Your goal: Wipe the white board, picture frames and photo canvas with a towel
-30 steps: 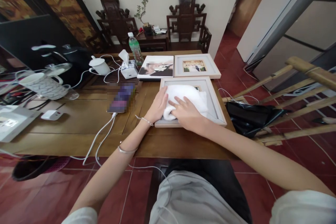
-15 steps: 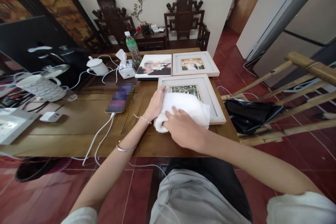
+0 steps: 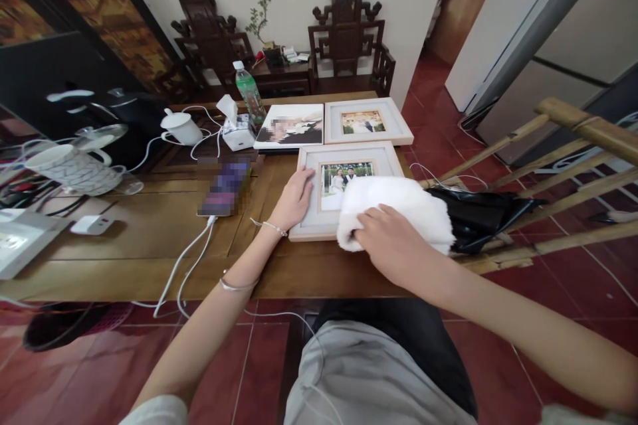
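A light wooden picture frame (image 3: 312, 224) with a photo of two people lies flat near the table's front edge. My left hand (image 3: 295, 199) grips its left side, fingers along the rim. My right hand (image 3: 393, 239) has its fingers closed on a folded white cloth (image 3: 403, 202), which rests over the frame's right part and hides its lower right corner. Behind it lie a second wooden picture frame (image 3: 402, 127) and a canvas photo print (image 3: 294, 121), side by side.
On the wooden table (image 3: 164, 239) stand a tissue box (image 3: 239, 136), a green-labelled bottle (image 3: 250, 91), a lidded white cup (image 3: 182, 127) and a patterned pitcher (image 3: 74, 169). A phone (image 3: 224, 189) trails white cables. To the right is a bamboo chair (image 3: 573, 121) with a black bag (image 3: 478, 216).
My right hand has slid the cloth to the right across the frame, uncovering more of the photo and the lower left rim. My left hand stays at the left edge.
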{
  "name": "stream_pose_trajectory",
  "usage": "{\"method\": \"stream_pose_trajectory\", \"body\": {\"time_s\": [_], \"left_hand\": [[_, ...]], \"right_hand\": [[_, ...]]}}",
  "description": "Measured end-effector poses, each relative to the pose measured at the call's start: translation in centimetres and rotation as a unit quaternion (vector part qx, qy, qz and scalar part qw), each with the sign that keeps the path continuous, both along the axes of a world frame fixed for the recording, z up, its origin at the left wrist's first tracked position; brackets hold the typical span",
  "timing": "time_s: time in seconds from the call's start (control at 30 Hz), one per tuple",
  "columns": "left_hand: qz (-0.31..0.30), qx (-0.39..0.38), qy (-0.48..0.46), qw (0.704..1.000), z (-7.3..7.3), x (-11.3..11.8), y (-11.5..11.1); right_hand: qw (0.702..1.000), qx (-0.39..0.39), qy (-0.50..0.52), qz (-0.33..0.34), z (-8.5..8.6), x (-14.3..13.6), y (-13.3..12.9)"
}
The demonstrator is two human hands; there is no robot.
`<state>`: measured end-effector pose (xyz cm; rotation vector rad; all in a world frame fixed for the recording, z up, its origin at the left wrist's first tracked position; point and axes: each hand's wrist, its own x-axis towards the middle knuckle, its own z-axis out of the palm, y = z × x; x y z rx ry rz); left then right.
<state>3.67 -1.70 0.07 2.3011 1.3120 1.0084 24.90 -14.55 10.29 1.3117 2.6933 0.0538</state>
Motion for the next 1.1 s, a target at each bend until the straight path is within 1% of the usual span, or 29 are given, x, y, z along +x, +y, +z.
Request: {"method": "stream_pose_trajectory", "body": {"time_s": [0.07, 0.13, 0.2, 0.27, 0.37, 0.43, 0.47, 0.57, 0.73, 0.83, 0.9, 0.97, 1.1], "left_hand": [[0.008, -0.002, -0.001, 1.0, -0.1, 0.3, -0.1], [0.02, -0.009, -0.008, 1.0, -0.1, 0.5, -0.1], [0.029, -0.023, -0.02, 0.999, -0.2, 0.7, -0.1], [0.036, -0.033, -0.029, 0.998, -0.1, 0.8, -0.2], [0.039, -0.024, -0.025, 0.999, 0.1, 0.8, -0.3], [0.033, -0.008, -0.012, 0.999, 0.2, 0.7, -0.4], [0.027, 0.0, -0.005, 1.0, 0.2, 0.6, -0.4], [0.016, 0.015, 0.019, 1.0, 0.2, 0.5, -0.4], [0.011, 0.022, 0.055, 0.998, -0.1, 0.5, 0.0], [0.002, 0.025, 0.074, 0.997, -0.1, 0.5, 0.0], [-0.002, 0.027, 0.079, 0.996, -0.1, 0.4, 0.0], [-0.002, 0.026, 0.077, 0.997, -0.1, 0.4, 0.0], [-0.002, 0.025, 0.07, 0.997, -0.2, 0.4, 0.0]], "right_hand": [[1.0, 0.005, -0.003, -0.008, -0.1, 1.2, -0.3], [1.0, 0.011, 0.004, 0.004, -0.3, 1.2, -0.3], [0.999, 0.018, 0.021, 0.027, -0.8, 0.2, -0.1], [0.997, 0.029, 0.046, 0.061, -1.4, -1.5, 0.5], [0.991, 0.042, 0.072, 0.107, -2.3, -3.8, 1.3], [0.989, 0.05, 0.074, 0.116, -2.7, -4.2, 1.4], [0.989, 0.056, 0.073, 0.112, -2.8, -4.0, 1.3], [0.992, 0.077, 0.064, 0.076, -2.8, -1.4, 0.4], [0.993, 0.114, 0.038, -0.018, -2.2, 5.5, -1.4], [0.988, 0.149, 0.026, -0.044, -2.1, 8.5, -1.5], [0.985, 0.163, 0.023, -0.051, -2.4, 9.6, -0.8], [0.985, 0.162, 0.019, -0.062, -2.7, 10.1, 0.7], [0.986, 0.142, 0.008, -0.087, -3.2, 10.1, 5.7]]}}
